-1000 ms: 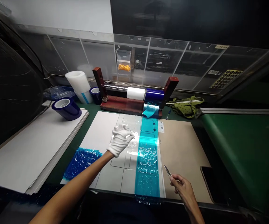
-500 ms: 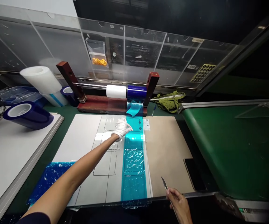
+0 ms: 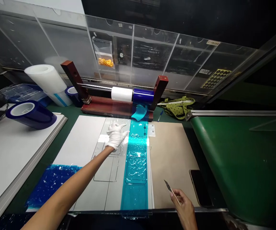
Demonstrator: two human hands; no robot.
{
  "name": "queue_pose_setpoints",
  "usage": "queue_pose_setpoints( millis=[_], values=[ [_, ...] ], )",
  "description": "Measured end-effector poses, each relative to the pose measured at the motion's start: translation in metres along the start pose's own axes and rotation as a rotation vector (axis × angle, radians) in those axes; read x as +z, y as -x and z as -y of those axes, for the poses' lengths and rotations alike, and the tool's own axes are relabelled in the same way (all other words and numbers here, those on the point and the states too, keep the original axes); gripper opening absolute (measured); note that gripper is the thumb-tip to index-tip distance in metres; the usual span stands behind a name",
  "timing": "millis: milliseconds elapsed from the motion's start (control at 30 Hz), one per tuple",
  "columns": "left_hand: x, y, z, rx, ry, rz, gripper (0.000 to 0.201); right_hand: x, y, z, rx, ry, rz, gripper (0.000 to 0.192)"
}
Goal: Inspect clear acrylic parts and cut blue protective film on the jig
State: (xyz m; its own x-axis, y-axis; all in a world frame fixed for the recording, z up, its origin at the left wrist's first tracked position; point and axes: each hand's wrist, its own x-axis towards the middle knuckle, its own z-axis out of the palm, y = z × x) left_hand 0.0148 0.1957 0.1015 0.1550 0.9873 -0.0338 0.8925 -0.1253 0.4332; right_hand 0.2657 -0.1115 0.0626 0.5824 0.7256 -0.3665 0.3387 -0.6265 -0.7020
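Note:
My left hand, in a white glove, rests fingers spread on the clear film over the marked white sheet. Just right of it runs a long strip of teal film with dark outlines showing through, wrinkled near its middle. The strip's curled far end lies below the blue film roll on the wooden stand. My bare right hand grips a slim craft knife above the brown board, blade pointing up and left.
A white roll shares the stand's rod. A phone lies at the board's right edge, beside a green conveyor belt. Further rolls and stacked white sheets stand left. A green pouch and pen lie behind.
My left hand has moved left, off the teal strip's edge, and its fingers have spread. My right hand still holds the knife in nearly the same place. The view has shifted slightly.

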Motion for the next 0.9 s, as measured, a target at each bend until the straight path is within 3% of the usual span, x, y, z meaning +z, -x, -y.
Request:
queue_pose_setpoints(
  millis=[100,233,367,533,667,833,900],
  values=[
    [-0.002,0.070,0.012,0.036,-0.072,0.032,0.038,0.009,-0.009,0.021,-0.285,0.285,0.017,0.027],
    [0.015,0.172,0.020,0.139,-0.085,0.196,0.030,0.040,-0.010,0.052,-0.633,0.612,0.098,0.025],
    [0.044,0.237,0.025,0.105,-0.099,0.287,0.047,0.071,-0.007,0.074,-0.804,0.819,0.208,0.025],
    [0.071,0.263,0.028,-0.012,-0.079,0.301,0.055,0.105,-0.008,0.088,-0.893,0.874,0.300,0.025],
    [0.076,0.268,0.022,-0.110,-0.002,0.248,0.055,0.127,-0.006,0.097,-0.951,0.915,0.361,0.024],
    [0.071,0.288,0.017,-0.349,0.189,0.147,0.029,0.122,-0.009,0.095,-0.940,0.957,0.383,0.024],
    [0.070,0.301,0.020,-0.495,0.294,0.139,0.036,0.111,-0.012,0.090,-0.923,0.970,0.383,0.025]
  ],
)
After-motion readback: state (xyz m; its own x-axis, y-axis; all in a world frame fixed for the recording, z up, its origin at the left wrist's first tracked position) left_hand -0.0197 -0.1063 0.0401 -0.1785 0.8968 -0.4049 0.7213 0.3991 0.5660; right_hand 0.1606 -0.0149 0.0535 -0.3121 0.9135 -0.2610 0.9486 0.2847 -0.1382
